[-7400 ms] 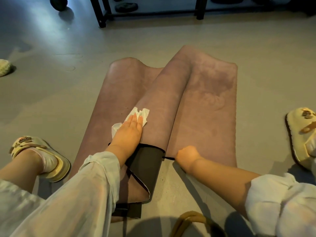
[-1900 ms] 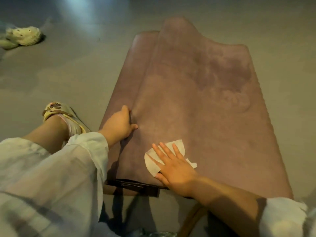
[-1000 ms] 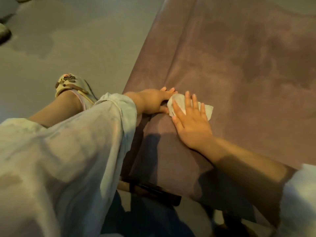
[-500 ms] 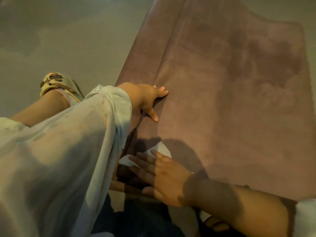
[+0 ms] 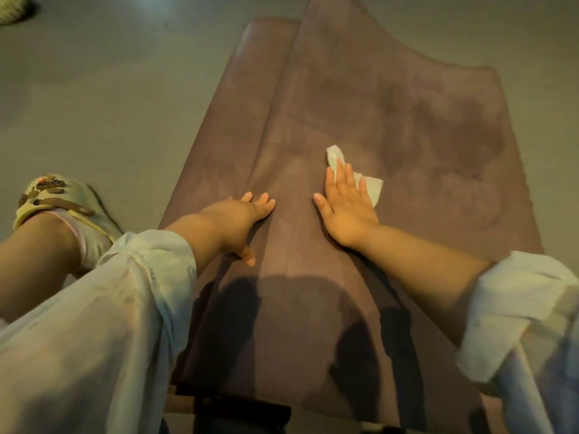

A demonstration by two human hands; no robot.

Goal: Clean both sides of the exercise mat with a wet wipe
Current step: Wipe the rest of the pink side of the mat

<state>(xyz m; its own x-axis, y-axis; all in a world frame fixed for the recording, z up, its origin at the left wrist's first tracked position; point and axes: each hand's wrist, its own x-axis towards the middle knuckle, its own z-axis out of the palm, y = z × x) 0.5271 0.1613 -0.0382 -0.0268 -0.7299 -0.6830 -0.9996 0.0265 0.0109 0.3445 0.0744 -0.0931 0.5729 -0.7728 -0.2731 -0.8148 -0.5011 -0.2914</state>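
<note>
A mauve exercise mat [image 5: 407, 126] lies on the grey floor, with a long fold running up its left part and darker damp patches at the upper right. My right hand [image 5: 346, 205] lies flat on the mat with straight fingers, pressing a white wet wipe [image 5: 371, 184] whose corners stick out beyond the fingertips. My left hand [image 5: 242, 219] rests flat on the mat beside the fold, fingers spread, holding nothing. The black near end [image 5: 241, 405] of the mat shows at the bottom edge.
My left foot in a pale clog [image 5: 53, 198] stands on the floor left of the mat. Another pale shoe [image 5: 12, 9] lies at the top left corner. Bare grey floor [image 5: 109, 98] surrounds the mat on both sides.
My right hand has slid the wipe from the mat's near left corner forward and to the right, to the middle of the mat. My left hand stays on the mat beside the fold.
</note>
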